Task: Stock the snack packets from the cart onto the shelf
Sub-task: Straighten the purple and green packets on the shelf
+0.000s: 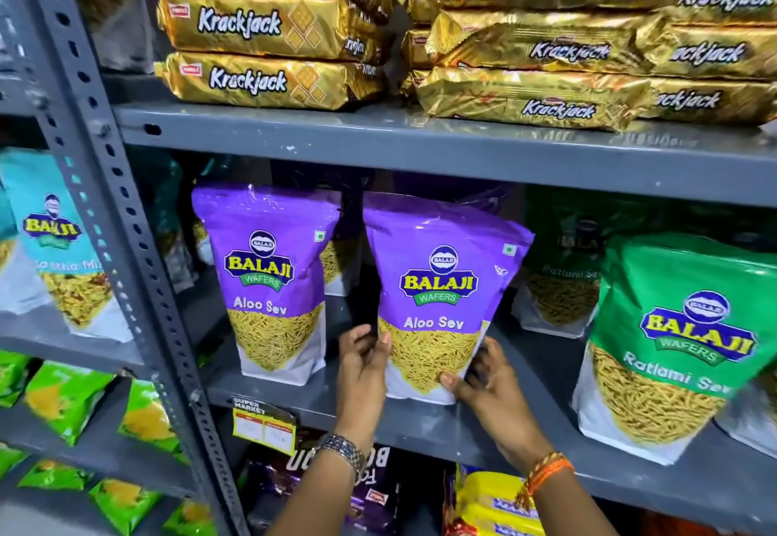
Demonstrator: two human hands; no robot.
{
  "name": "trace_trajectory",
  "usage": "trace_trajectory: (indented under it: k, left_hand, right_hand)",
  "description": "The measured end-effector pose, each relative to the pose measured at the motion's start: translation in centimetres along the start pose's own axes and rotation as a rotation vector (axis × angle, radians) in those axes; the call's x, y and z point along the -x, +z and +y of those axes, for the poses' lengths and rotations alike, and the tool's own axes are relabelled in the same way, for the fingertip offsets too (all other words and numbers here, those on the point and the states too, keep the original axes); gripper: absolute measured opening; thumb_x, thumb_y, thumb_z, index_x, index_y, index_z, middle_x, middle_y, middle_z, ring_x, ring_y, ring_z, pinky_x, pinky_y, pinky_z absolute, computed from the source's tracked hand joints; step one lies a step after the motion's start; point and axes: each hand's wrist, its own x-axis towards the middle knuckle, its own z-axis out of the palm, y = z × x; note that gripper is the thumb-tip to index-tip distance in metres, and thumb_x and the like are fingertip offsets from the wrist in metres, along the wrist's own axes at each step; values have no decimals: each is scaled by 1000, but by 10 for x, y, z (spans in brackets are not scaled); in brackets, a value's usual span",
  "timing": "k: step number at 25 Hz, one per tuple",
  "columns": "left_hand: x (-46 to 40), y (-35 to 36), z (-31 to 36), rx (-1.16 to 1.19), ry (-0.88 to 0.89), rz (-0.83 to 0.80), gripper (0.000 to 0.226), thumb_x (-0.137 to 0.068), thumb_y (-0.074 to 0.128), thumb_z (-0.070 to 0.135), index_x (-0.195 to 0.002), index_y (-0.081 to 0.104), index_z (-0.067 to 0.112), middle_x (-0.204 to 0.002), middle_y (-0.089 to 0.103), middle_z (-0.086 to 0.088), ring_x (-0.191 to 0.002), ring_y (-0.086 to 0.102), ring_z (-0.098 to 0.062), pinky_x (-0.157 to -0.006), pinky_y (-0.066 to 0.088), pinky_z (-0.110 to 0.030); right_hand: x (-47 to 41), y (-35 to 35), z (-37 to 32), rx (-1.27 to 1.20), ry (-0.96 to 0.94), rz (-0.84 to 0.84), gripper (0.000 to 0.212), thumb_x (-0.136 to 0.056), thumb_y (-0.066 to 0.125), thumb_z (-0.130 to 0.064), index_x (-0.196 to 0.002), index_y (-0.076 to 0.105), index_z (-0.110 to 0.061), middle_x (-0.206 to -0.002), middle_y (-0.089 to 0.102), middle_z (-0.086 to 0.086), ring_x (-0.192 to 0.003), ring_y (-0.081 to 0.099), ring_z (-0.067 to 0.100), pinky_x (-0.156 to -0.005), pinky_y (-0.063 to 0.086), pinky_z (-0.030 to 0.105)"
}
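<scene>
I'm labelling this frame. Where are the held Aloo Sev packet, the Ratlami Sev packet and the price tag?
held Aloo Sev packet (pixel 439 283): head view, logo.
Ratlami Sev packet (pixel 689 338): head view, logo.
price tag (pixel 262 426): head view, yellow face.

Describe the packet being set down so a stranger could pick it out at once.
Start at the grey middle shelf, below the gold Krackjack stacks. Two purple Aloo Sev pouches stand there; take the right-hand pouch, beside the green Ratlami Sev pouch. It alone is gripped at its lower edges by the left hand and right hand.
</scene>
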Motion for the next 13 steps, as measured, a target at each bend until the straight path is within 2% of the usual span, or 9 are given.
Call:
trace_trajectory:
  k: [1, 3, 4, 6, 8, 9, 10, 11, 13]
  left_hand:
    - [4, -1, 3, 29, 8, 29, 19, -95, 66, 19, -110, 55, 22, -107, 69, -3, -97, 64, -15, -91, 48, -28]
    - [26, 0, 10, 72, 31, 134, 17, -96, 62, 11, -105, 58, 24, -103, 69, 6, -95, 63, -9, -89, 46, -21]
    - [41, 1, 14, 81, 57, 182, 17, -95, 63, 9, -100, 60, 25, -96, 71, 13, -90, 64, -5, -85, 47, -14]
    - [73, 13, 22, 80, 94, 181, 16, -89, 67, 12, -94, 62, 27, -89, 73, 14, -86, 65, -3, -80, 48, -9]
    - [88, 27, 22, 46, 96, 157, 27, -82, 73, 13, -102, 61, 26, -104, 71, 4, -101, 64, -13, -93, 49, -23]
    - [87, 32, 24, -18, 105, 179, 40, -79, 78, 9, -111, 58, 22, -116, 66, -4, -111, 61, -19, -100, 48, -32]
    - [81, 34, 26, -99, 109, 214, 56, -74, 83, 6, -122, 54, 15, -126, 59, -11, -119, 57, -26, -106, 45, -40]
    - [72, 33, 26, -172, 96, 246, 75, -68, 88, 5, -131, 48, 9, -135, 51, -15, -126, 52, -31, -111, 41, -43]
    - [49, 26, 25, -318, 45, 257, 108, -54, 97, 11, -142, 36, 2, -146, 39, -21, -134, 43, -34, -114, 33, -38]
  right_hand:
    - [7, -3, -6, 3, 17, 12, 63, -79, 75, 7, -132, 49, -14, -126, 68, 2, -119, 64, 18, -93, 53, 23]
    - [36, -21, -12, 48, 9, 143, 65, -78, 77, 6, -132, 51, -20, -128, 64, -6, -117, 62, 8, -94, 50, 21]
    - [54, -34, -14, 72, -31, 246, 62, -76, 78, 6, -126, 57, -25, -124, 66, -9, -112, 64, 2, -90, 53, 17]
    - [87, -68, -21, 77, -124, 520, 56, -73, 79, 10, -105, 67, -34, -106, 72, -12, -92, 68, -7, -75, 55, 8]
    - [104, -109, -21, 52, -173, 806, 58, -67, 84, 6, -93, 66, -43, -90, 72, -18, -81, 65, -8, -68, 51, 1]
    - [107, -127, -23, 58, -160, 883, 58, -62, 89, -5, -96, 62, -43, -94, 70, -18, -86, 64, -4, -70, 50, 0]
    - [108, -142, -22, 102, -114, 897, 67, -54, 92, -17, -105, 55, -41, -107, 68, -11, -98, 63, 6, -76, 49, 2]
    - [106, -156, -21, 192, -52, 849, 84, -48, 93, -23, -118, 47, -34, -123, 63, 3, -110, 60, 17, -86, 49, 8]
    - [96, -176, -15, 288, 13, 721, 112, -45, 98, -13, -137, 34, -19, -139, 54, 15, -122, 59, 28, -101, 51, 35]
